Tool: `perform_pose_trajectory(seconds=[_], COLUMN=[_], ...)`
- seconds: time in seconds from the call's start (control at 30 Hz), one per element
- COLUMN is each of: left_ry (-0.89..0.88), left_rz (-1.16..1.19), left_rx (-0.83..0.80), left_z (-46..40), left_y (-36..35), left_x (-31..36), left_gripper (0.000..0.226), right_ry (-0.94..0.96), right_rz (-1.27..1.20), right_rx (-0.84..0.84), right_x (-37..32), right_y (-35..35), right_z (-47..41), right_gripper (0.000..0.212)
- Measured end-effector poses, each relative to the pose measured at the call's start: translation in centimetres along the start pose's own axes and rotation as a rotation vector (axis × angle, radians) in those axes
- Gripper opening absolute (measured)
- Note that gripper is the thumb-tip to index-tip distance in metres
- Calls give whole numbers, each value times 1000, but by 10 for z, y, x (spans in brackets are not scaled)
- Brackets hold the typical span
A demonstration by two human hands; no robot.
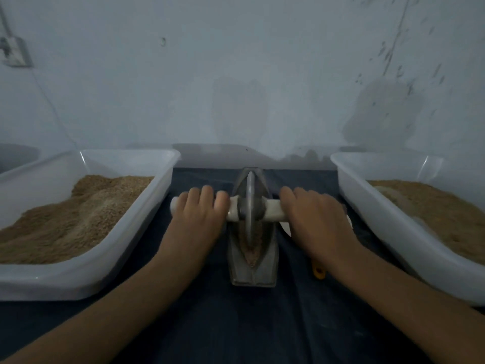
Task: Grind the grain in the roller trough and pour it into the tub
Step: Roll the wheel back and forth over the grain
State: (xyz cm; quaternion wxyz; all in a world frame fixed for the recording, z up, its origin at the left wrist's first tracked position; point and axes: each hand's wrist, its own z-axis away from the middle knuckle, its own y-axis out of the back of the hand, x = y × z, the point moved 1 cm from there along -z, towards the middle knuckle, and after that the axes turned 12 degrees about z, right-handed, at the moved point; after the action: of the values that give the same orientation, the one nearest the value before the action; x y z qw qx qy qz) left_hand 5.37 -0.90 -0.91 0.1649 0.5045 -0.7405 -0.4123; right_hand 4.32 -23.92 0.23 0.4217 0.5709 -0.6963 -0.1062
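A grey metal roller trough (253, 269), boat-shaped, lies lengthwise in the middle of the dark cloth. Brown ground grain (252, 252) fills its groove near me. A metal wheel (250, 203) stands upright in the groove on a pale wooden axle handle (273, 212). My left hand (199, 214) lies over the left half of the handle, fingers curled over it. My right hand (315, 214) covers the right half the same way. A white tub (147, 227) with brown grain stands at the left, another white tub (367, 211) with grain at the right.
A small yellow tool end (318, 272) shows under my right wrist on the dark cloth (236, 324). A pale wall (236, 88) rises just behind the trough and tubs. An electric socket (13, 52) hangs on the wall at the far left.
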Motion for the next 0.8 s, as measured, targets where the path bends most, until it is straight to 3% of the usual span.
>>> perform_pose_trajectory(seconds=[0.07, 0.17, 0.27, 0.4, 0.53, 0.63, 0.8], left_ry=[-57, -38, 38, 148, 236, 209, 138], left_rz=[-49, -16, 84, 181, 179, 174, 85], left_rx=[96, 75, -87, -181, -256, -222, -147], left_z=[17, 6, -33, -88, -105, -83, -14], left_y=[0, -8, -20, -36, -42, -32, -1], left_x=[0, -5, -16, -30, -33, -26, -8], left_gripper=[29, 32, 43, 35, 30, 31, 29], right_ry=[28, 4, -43, -38, -7, 14, 10], right_rz=[33, 43, 3, -157, -235, -148, -16], right_rx=[91, 64, -124, -486, -611, -501, 2], right_x=[-2, -1, 4, 21, 27, 21, -3], right_y=[9, 2, -18, -53, -61, -44, -4], right_z=[7, 4, -27, -91, -113, -94, -22], right_gripper=[18, 25, 29, 21, 15, 17, 29])
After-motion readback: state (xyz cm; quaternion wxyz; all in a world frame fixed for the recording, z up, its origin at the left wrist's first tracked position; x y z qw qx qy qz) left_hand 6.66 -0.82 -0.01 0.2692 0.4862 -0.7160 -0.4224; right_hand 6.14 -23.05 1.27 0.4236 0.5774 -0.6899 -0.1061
